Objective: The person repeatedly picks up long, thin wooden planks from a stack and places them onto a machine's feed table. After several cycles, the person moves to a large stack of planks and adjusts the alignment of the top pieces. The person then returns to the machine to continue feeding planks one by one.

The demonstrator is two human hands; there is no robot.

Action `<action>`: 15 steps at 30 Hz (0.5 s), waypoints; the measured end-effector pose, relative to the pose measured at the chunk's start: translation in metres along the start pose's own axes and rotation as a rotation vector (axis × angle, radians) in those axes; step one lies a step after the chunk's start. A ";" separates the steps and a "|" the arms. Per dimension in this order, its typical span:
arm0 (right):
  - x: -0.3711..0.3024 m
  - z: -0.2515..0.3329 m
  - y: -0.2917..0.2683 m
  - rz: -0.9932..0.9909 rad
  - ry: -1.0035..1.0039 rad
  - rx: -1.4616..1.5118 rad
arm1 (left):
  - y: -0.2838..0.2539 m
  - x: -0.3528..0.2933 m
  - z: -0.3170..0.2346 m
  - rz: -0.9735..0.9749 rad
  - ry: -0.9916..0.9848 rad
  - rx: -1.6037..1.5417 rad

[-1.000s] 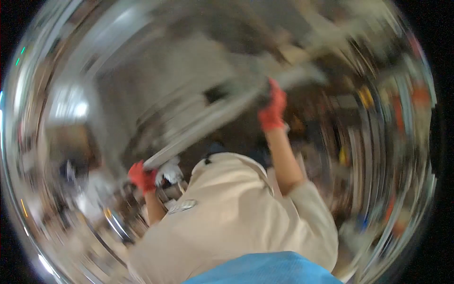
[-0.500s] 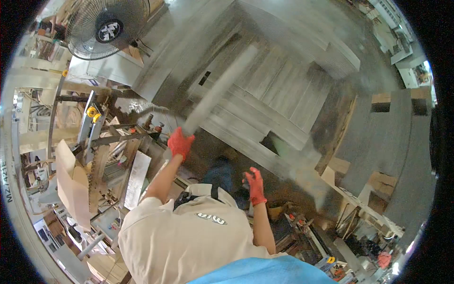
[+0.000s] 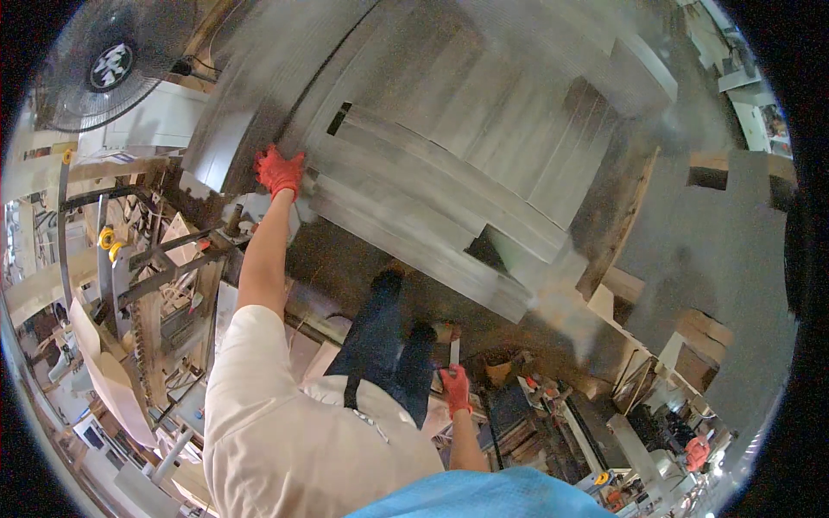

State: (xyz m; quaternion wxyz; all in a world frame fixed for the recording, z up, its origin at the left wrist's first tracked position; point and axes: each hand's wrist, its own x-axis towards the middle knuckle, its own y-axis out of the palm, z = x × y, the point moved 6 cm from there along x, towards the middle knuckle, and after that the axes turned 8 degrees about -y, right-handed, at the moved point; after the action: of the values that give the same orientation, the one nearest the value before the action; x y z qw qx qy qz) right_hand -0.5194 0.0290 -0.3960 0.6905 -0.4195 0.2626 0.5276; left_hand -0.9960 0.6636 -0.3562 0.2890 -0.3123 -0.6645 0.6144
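Observation:
My left hand (image 3: 281,171), in a red glove, reaches far forward with its fingers spread. It is at the left ends of long grey wood-grain boards (image 3: 406,243), beside a stack of grey panels (image 3: 226,142) with a shiny end. Whether its fingertips touch a surface is hard to see. My right hand (image 3: 456,390), also red-gloved, is low beside my right leg with its fingers curled. A narrow pale strip (image 3: 454,350) with a brownish end rises just beyond those fingers. Whether that strip is in my grip, I cannot tell.
A black fan (image 3: 110,67) stands at the far left. Metal frames with yellow knobs (image 3: 107,237) and leaning offcuts crowd the left side. Grey panels (image 3: 673,233) with brown cardboard patches lie at the right. Tools and a rail (image 3: 574,432) sit at the lower right.
The long grey board that my left hand held, blurred in motion, has left it. That hand has moved forward and left and opened. My right hand has dropped toward my leg, its fingers now curled.

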 end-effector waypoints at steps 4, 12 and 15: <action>-0.018 -0.045 0.051 -0.007 0.271 0.216 | 0.041 0.012 -0.033 -0.086 0.114 0.163; 0.007 -0.124 0.107 -0.205 0.064 -0.076 | 0.074 -0.016 -0.048 -0.042 0.443 0.246; 0.026 -0.121 0.083 -0.250 0.152 0.168 | 0.095 -0.077 -0.055 -0.392 0.857 0.182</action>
State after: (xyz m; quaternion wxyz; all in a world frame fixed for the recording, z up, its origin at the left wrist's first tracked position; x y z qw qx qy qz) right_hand -0.5802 -0.0538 -0.5042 0.7615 -0.4285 0.3029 0.3805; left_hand -0.8988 0.6437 -0.4467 0.6736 -0.3797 -0.4751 0.4199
